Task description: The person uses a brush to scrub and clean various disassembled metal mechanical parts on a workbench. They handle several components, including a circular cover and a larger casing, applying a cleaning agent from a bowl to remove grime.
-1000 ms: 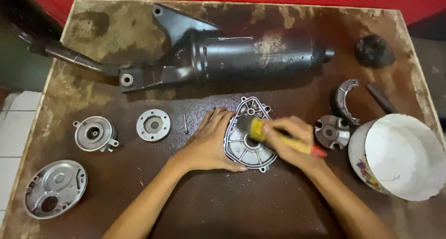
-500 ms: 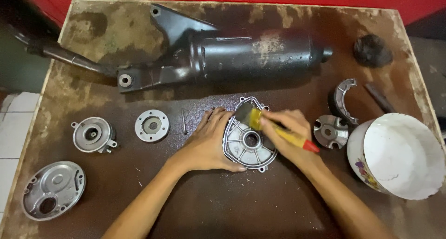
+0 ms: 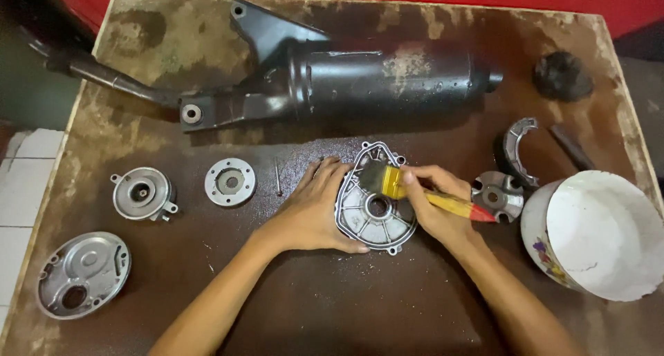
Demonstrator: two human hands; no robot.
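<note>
1. At the far left of the brown bench [image 3: 332, 314], a shallow grey metal cover [image 3: 83, 274] is seen lying dished side up; a dark hole is visible in its lower part, and nothing loose can be made out in it.
2. Just right of it and higher, a small round housing [image 3: 142, 193] and a flat round flange [image 3: 229, 182] are set apart from each other, with a thin pin [image 3: 278, 178] lying beside the flange.
3. Across the back of the bench, a long black exhaust muffler [image 3: 360, 76] is laid on its side.
4. The left hand [image 3: 311, 211] is spread flat, its grip released, with the fingers pressed on the left edge of the finned aluminium cover [image 3: 373, 207] at mid-bench.
5. The right hand [image 3: 432, 204] is clenched around a paintbrush [image 3: 415, 190] with a yellow and red handle; the bristles are held on the cover's upper part.
6. Right of that hand, a small star-shaped metal part [image 3: 496, 195] and a curved brake shoe [image 3: 517, 148] are placed close together.
7. At the right edge, a white bowl [image 3: 602, 238] with a floral pattern on its outer wall is seen tilted; its white inside shows no contents.
</note>
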